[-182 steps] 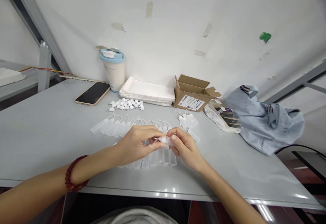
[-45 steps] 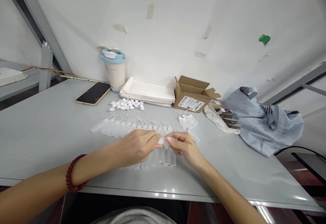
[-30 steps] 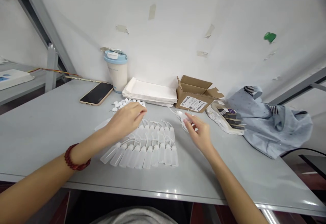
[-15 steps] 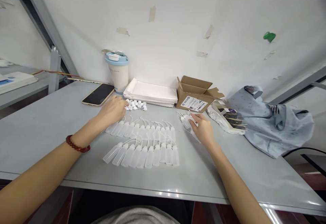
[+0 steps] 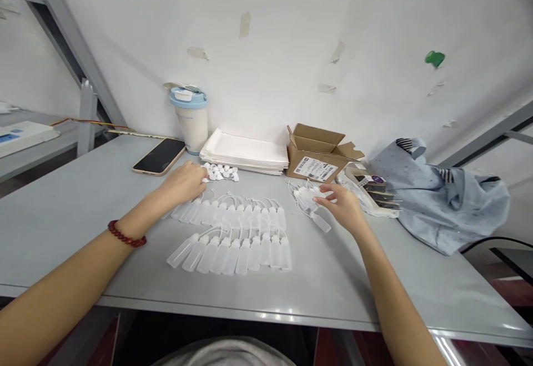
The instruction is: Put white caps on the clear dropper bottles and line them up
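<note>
Two rows of small clear plastic squeeze bottles (image 5: 237, 235) lie side by side in the middle of the grey table (image 5: 70, 216). My left hand (image 5: 183, 183), a red bead bracelet on its wrist, reaches the pile of small white caps (image 5: 220, 172) behind the rows, fingers curled at the pile's left edge. My right hand (image 5: 343, 207) rests on a loose cluster of bottles (image 5: 310, 202) to the right of the rows, fingers pinching one of them.
A phone (image 5: 159, 156) lies at the back left beside a white cup with a blue lid (image 5: 189, 119). A stack of white sheets (image 5: 245, 152), an open cardboard box (image 5: 318, 158), a packet (image 5: 370, 191) and a blue cloth bag (image 5: 437, 199) line the back and right.
Both hands left the bottle they held together over the rows; it now lies in the front row. The left hand went back-left to the caps, the right hand out to the loose bottles.
</note>
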{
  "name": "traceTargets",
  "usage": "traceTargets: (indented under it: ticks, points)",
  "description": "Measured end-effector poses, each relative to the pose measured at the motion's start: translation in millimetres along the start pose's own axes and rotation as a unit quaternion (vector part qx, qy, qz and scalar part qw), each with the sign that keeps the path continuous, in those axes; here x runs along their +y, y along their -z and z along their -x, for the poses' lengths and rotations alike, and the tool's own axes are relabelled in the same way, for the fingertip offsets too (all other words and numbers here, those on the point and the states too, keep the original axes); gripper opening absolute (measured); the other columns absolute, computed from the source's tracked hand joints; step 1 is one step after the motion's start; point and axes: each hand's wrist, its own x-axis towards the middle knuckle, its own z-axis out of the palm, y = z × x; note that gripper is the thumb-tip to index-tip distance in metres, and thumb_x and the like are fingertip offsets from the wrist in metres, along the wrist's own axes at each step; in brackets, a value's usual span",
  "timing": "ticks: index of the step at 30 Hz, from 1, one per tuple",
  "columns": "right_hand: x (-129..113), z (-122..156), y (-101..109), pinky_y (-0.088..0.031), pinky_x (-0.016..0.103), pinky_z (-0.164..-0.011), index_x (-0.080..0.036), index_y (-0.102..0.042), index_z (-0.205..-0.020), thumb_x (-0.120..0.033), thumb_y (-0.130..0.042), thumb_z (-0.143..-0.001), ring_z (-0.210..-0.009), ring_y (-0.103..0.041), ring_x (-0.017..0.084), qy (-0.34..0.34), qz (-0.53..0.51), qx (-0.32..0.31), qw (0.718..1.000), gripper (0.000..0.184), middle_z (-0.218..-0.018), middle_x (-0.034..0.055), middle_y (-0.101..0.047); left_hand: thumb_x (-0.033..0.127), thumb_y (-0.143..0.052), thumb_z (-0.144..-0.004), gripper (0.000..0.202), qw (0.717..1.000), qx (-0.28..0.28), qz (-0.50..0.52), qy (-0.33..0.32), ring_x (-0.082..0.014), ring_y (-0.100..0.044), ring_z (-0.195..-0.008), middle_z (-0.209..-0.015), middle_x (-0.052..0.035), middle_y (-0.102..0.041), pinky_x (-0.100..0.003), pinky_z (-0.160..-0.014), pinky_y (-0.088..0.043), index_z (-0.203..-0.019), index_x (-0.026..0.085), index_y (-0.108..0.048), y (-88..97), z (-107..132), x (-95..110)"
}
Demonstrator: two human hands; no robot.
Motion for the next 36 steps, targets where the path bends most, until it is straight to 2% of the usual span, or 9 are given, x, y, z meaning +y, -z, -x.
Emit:
traceTargets:
  ticks: [5, 7, 9, 13, 17, 22, 27, 31, 36]
  points:
    - [-4, 7, 21, -0.039, 0.026, -0.051, -0.019, -0.053, -0.071, -0.044, -0.062, -0.076, -0.053, -0.056, 0.015, -0.080, 0.012, -0.171, 0.982, 0.027, -0.057, -0.0003, -0.060, 0.022, -0.046, -0.070, 0.029, 0.999, -0.019, -0.044, -0.012, -0.0354, -0.059, -0.094, -0.082, -0.0153, -0.069, -0.038, -0.071, -0.045, -0.086, 0.013, -0.069, 11.5, 4, 4]
    - [-5, 10, 24, -0.036, 0.025, -0.049, -0.019, -0.053, -0.068, -0.047, -0.062, -0.075, -0.052, -0.055, 0.014, -0.091, 0.028, -0.232, 0.968, 0.030, -0.056, -0.0002, -0.060, 0.024, -0.046, -0.071, 0.027, 0.999, -0.017, -0.051, -0.007, -0.0354, -0.059, -0.094, -0.083, -0.0149, -0.068, -0.038, -0.070, -0.045, -0.084, 0.014, -0.068, 17.1, 5, 6]
    - [-6, 11, 25, -0.037, 0.025, -0.050, -0.018, -0.056, -0.069, -0.047, -0.065, -0.071, -0.056, -0.055, 0.015, -0.091, 0.046, -0.259, 0.960, 0.030, -0.063, 0.0019, -0.063, 0.025, -0.045, -0.071, 0.026, 0.999, -0.011, -0.045, 0.000, -0.0343, -0.060, -0.093, -0.085, -0.0138, -0.068, -0.037, -0.069, -0.045, -0.082, 0.015, -0.066, 21.7, 6, 7]
    - [-8, 12, 20, -0.041, 0.026, -0.055, -0.017, -0.060, -0.077, -0.048, -0.068, -0.067, -0.068, -0.058, 0.018, -0.082, 0.083, -0.265, 0.957, 0.033, -0.081, 0.0062, -0.065, 0.028, -0.044, -0.072, 0.026, 0.999, 0.023, 0.004, -0.025, -0.0305, -0.060, -0.090, -0.085, -0.0103, -0.068, -0.036, -0.074, -0.044, -0.083, 0.016, -0.063, 26.1, 7, 13]
    - [-8, 12, 18, -0.043, 0.027, -0.060, -0.017, -0.061, -0.084, -0.043, -0.068, -0.068, -0.075, -0.060, 0.020, -0.081, 0.087, -0.284, 0.951, 0.031, -0.088, 0.0073, -0.066, 0.030, -0.043, -0.074, 0.027, 0.996, 0.057, 0.040, -0.053, -0.0281, -0.059, -0.089, -0.084, -0.0088, -0.067, -0.035, -0.076, -0.044, -0.085, 0.016, -0.062, 26.6, 10, 21]
    - [-11, 15, 20, -0.043, 0.027, -0.062, -0.019, -0.057, -0.097, -0.032, -0.069, -0.067, -0.076, -0.062, 0.019, -0.091, 0.079, -0.294, 0.948, 0.035, -0.092, 0.0061, -0.066, 0.030, -0.044, -0.073, 0.026, 0.995, 0.062, 0.054, -0.055, -0.0275, -0.059, -0.090, -0.084, -0.0082, -0.068, -0.034, -0.075, -0.044, -0.086, 0.016, -0.062, 27.5, 12, 28]
    - [-14, 17, 23, -0.044, 0.028, -0.065, -0.027, -0.052, -0.112, -0.029, -0.067, -0.070, -0.075, -0.061, 0.018, -0.065, 0.076, -0.318, 0.943, 0.045, -0.095, 0.0020, -0.065, 0.029, -0.045, -0.073, 0.025, 0.995, 0.062, 0.055, -0.052, -0.0274, -0.059, -0.091, -0.084, -0.0075, -0.067, -0.034, -0.076, -0.044, -0.086, 0.016, -0.061, 27.8, 12, 28]
    - [-14, 17, 22, -0.044, 0.027, -0.065, -0.029, -0.057, -0.112, -0.028, -0.066, -0.070, -0.077, -0.061, 0.018, -0.060, 0.077, -0.323, 0.941, 0.043, -0.096, 0.0020, -0.064, 0.030, -0.045, -0.073, 0.025, 0.995, 0.059, 0.055, -0.057, -0.0274, -0.060, -0.091, -0.084, -0.0076, -0.067, -0.034, -0.075, -0.044, -0.086, 0.016, -0.061, 27.7, 13, 30]
    - [-14, 16, 22, -0.045, 0.027, -0.064, -0.026, -0.063, -0.106, -0.028, -0.068, -0.068, -0.076, -0.061, 0.018, -0.062, 0.073, -0.312, 0.945, 0.038, -0.094, 0.0033, -0.065, 0.031, -0.044, -0.074, 0.024, 0.996, 0.048, 0.058, -0.054, -0.0274, -0.060, -0.092, -0.085, -0.0075, -0.067, -0.034, -0.074, -0.045, -0.084, 0.017, -0.060, 28.0, 14, 32]
